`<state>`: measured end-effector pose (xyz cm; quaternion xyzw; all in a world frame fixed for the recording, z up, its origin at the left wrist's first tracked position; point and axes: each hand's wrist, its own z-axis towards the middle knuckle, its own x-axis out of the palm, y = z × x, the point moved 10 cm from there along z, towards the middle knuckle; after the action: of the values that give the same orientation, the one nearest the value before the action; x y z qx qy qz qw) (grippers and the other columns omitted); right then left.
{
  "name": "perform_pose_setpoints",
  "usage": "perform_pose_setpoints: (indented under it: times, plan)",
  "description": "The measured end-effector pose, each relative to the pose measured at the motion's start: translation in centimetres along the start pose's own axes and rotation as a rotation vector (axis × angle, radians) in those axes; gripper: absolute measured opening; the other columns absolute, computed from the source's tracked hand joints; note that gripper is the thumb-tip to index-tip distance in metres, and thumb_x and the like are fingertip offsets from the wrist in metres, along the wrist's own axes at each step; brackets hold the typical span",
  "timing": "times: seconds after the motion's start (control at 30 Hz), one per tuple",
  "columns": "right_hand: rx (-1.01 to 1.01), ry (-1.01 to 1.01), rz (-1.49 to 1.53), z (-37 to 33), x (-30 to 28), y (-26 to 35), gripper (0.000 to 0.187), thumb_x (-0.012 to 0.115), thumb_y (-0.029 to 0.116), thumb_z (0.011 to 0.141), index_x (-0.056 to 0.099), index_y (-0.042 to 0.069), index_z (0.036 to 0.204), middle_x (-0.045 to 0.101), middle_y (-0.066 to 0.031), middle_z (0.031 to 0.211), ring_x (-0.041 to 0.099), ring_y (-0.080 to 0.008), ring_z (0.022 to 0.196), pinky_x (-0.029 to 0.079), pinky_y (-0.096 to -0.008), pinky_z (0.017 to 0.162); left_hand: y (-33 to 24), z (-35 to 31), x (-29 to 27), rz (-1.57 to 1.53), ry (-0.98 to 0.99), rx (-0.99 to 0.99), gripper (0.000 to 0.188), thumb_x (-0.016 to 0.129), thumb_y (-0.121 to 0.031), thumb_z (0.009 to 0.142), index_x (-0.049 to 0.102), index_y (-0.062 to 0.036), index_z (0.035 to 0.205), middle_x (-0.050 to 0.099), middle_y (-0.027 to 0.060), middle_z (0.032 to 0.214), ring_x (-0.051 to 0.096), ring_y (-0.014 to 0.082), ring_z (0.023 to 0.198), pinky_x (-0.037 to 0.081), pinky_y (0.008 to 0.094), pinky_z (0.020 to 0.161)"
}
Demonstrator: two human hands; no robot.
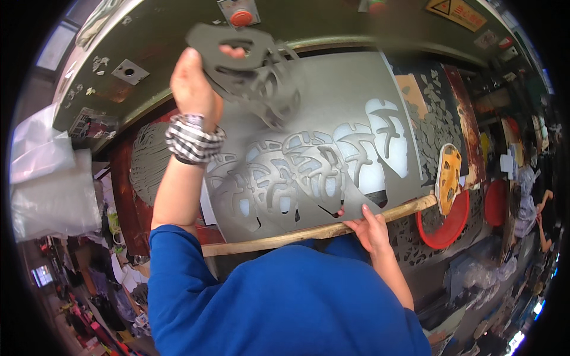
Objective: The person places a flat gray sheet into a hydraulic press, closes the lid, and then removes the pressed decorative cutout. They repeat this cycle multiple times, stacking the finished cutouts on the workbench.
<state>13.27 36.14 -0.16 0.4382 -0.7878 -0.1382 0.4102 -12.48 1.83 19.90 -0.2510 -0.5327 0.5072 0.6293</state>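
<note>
Over far-left part of grey sheet [338,80], I see left hand [196,86] raised, fingers curled tight on bunch of dark grey cut pieces [240,77], blurred. At sheet's near edge, right hand [373,231] touching, fingers partly spread; whether it grips, I cannot tell. Sheet lies between wooden strip [320,230] and green machine [320,24], cut-outs [323,184] across near half. Right of sheet: yellow-orange sole-shaped block [448,178], red basin [442,240], small grey scraps [436,121]. Left of sheet: dark strips [148,163], piled.
</note>
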Motion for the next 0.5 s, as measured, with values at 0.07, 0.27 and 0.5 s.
perform_pose_setpoints:
  times: [0.07, 0.27, 0.5]
  plan:
    - [0.002, 0.073, 0.117, 0.2, 0.7, -1.0, 0.029, 0.051, 0.016, 0.098, 0.057, -0.004, 0.118, 0.063, -0.0176, 0.11, 0.062, -0.0313, 0.106, 0.049, -0.0436, 0.092, -2.6, 0.9, 1.6, -0.012, 0.104, 0.163, 0.037, 0.035, -0.023, 0.103, 0.055, 0.0073, 0.107, 0.065, 0.0183, 0.096, 0.067, 0.0328, 0.091, 0.054, 0.0431, 0.084]
    - [0.014, 0.127, 0.324, 0.4, 2.6, -3.4, 0.027, 0.057, 0.015, 0.093, 0.056, 0.003, 0.117, 0.061, -0.013, 0.11, 0.055, -0.0305, 0.113, 0.041, -0.0406, 0.097, 1.3, -13.6, 13.3, 0.667, 0.825, 0.674, 0.033, 0.065, -0.012, 0.076, 0.063, -0.0036, 0.108, 0.06, 0.008, 0.082, 0.06, 0.0238, 0.072, 0.053, 0.0353, 0.07]
    - [-0.039, 0.138, 0.43, 0.7, 4.7, -2.8, 0.037, 0.045, 0.021, 0.1, 0.045, -0.001, 0.129, 0.063, -0.0147, 0.11, 0.054, -0.0301, 0.116, 0.038, -0.0456, 0.104, 8.9, -23.9, 12.7, 0.578, 1.212, 0.479, 0.031, 0.068, -0.015, 0.082, 0.062, -0.0006, 0.109, 0.063, 0.0111, 0.092, 0.06, 0.0264, 0.081, 0.052, 0.0372, 0.079]
